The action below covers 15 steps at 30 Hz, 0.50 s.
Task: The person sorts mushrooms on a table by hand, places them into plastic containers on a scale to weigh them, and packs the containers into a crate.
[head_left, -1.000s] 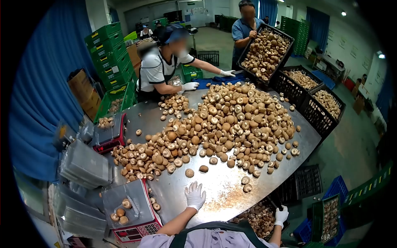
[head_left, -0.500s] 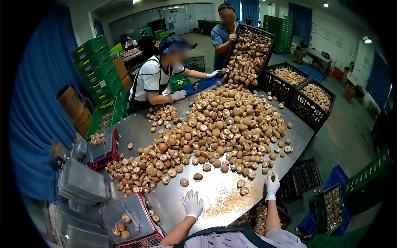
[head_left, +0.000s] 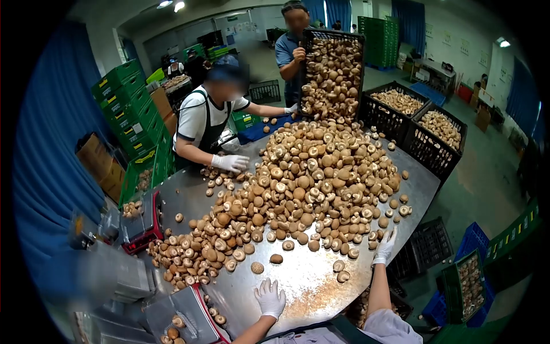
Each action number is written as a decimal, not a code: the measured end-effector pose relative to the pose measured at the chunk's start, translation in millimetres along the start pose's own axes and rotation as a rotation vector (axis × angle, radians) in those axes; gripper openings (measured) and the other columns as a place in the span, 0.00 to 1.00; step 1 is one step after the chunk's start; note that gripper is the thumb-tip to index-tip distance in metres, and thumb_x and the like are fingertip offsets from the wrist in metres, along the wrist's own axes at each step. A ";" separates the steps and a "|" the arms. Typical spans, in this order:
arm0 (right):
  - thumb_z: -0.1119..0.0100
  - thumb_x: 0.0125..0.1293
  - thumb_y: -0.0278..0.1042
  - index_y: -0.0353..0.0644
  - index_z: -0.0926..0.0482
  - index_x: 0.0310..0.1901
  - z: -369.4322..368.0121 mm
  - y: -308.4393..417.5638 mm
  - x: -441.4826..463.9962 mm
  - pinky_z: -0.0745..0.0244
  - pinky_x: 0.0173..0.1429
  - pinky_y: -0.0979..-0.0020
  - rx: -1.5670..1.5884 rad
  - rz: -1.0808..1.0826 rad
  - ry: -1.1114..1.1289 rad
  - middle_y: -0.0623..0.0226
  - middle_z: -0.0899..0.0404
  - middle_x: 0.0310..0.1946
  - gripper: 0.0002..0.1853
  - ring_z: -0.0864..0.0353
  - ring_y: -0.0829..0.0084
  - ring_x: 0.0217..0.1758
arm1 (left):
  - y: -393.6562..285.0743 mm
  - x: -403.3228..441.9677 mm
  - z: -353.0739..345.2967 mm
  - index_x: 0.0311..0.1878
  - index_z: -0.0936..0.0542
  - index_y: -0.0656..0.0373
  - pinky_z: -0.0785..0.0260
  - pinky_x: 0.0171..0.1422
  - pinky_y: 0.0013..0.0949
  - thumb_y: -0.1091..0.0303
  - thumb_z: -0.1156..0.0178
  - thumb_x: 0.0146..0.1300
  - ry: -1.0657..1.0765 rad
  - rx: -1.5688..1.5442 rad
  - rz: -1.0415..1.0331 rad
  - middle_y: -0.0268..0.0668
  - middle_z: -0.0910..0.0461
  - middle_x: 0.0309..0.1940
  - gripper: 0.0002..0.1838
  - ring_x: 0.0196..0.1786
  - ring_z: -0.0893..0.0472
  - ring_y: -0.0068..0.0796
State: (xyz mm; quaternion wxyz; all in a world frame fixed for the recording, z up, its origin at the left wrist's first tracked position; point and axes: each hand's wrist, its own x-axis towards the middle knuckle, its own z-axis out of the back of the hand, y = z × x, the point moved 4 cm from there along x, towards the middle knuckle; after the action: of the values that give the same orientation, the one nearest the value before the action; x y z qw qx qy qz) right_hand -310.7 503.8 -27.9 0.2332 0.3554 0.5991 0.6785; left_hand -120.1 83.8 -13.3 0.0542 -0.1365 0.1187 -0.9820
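Observation:
A large heap of brown shiitake mushrooms (head_left: 309, 178) covers the middle of the metal table (head_left: 240, 292). My left hand (head_left: 270, 298), in a white glove, lies flat on the bare metal near the front edge, its fingers spread and holding nothing. Above it are two loose mushrooms (head_left: 276, 259). My right hand (head_left: 385, 247), also gloved, reaches along the table's right edge beside the heap's lower right corner. Its fingers are stretched out, and I see nothing held in them. Two more mushrooms (head_left: 342, 276) lie between my hands.
Across the table, one person tips a black crate (head_left: 332, 74) of mushrooms onto the heap; another person's gloved hand (head_left: 231, 163) is over mushrooms at left. Black crates (head_left: 438, 152) stand at right. Scales (head_left: 186, 315) line the left side, and a crate (head_left: 427, 243) sits below the right edge.
My right hand has moved forward along the edge toward the heap. The tipped crate stands steeper. The left co-worker's near hand has dropped onto the mushrooms. My left hand stays flat.

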 end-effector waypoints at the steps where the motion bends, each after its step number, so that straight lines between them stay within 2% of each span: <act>1: 0.51 0.71 0.39 0.35 0.40 0.67 -2.7 -3.2 5.1 0.36 0.65 0.67 -0.002 -0.012 -0.004 0.53 0.37 0.67 0.27 0.33 0.59 0.66 | -2.0 0.4 3.3 0.54 0.25 0.54 0.52 0.67 0.61 0.55 0.42 0.54 -0.008 0.003 -0.006 0.44 0.32 0.58 0.24 0.64 0.37 0.46; 3: 0.51 0.71 0.38 0.36 0.40 0.67 -5.1 -3.7 20.2 0.37 0.66 0.66 -0.154 0.122 -0.028 0.53 0.37 0.67 0.26 0.36 0.58 0.68 | -1.1 -0.5 -0.6 0.54 0.25 0.54 0.52 0.67 0.61 0.55 0.42 0.54 -0.009 0.009 -0.011 0.44 0.32 0.58 0.24 0.64 0.37 0.46; 10: 0.53 0.71 0.38 0.36 0.40 0.67 -17.5 -5.3 61.6 0.40 0.70 0.64 -0.077 0.097 -0.131 0.54 0.39 0.68 0.26 0.39 0.59 0.70 | 0.9 0.8 -4.4 0.53 0.25 0.54 0.51 0.65 0.61 0.56 0.42 0.55 0.011 0.008 -0.024 0.45 0.32 0.58 0.23 0.64 0.37 0.46; 12: 0.52 0.71 0.38 0.36 0.40 0.67 -15.3 -4.1 78.4 0.41 0.70 0.65 -0.049 0.166 -0.146 0.54 0.40 0.68 0.26 0.40 0.60 0.70 | 2.2 -1.4 -6.2 0.52 0.24 0.55 0.52 0.65 0.61 0.56 0.42 0.55 0.016 0.049 -0.029 0.45 0.32 0.59 0.22 0.64 0.37 0.46; 13: 0.52 0.71 0.38 0.36 0.40 0.67 -16.9 2.5 85.2 0.42 0.70 0.66 -0.014 0.142 -0.132 0.54 0.40 0.68 0.26 0.40 0.60 0.70 | 2.5 -1.6 -6.3 0.54 0.25 0.55 0.53 0.66 0.63 0.55 0.42 0.55 0.045 0.046 -0.019 0.45 0.32 0.59 0.24 0.63 0.37 0.47; 15: 0.51 0.70 0.37 0.36 0.39 0.67 -19.1 -9.2 102.3 0.43 0.71 0.66 -0.049 0.153 -0.131 0.55 0.39 0.67 0.26 0.40 0.60 0.70 | -9.8 -1.5 9.1 0.55 0.26 0.55 0.53 0.66 0.62 0.56 0.42 0.55 0.039 -0.009 -0.096 0.45 0.33 0.60 0.24 0.64 0.37 0.47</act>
State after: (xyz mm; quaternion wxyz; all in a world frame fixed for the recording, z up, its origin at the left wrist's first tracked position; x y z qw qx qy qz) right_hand -391.6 569.0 -16.8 0.2282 0.4381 0.5370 0.6838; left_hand -116.8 91.5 -2.7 0.0043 -0.1233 0.1174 -0.9854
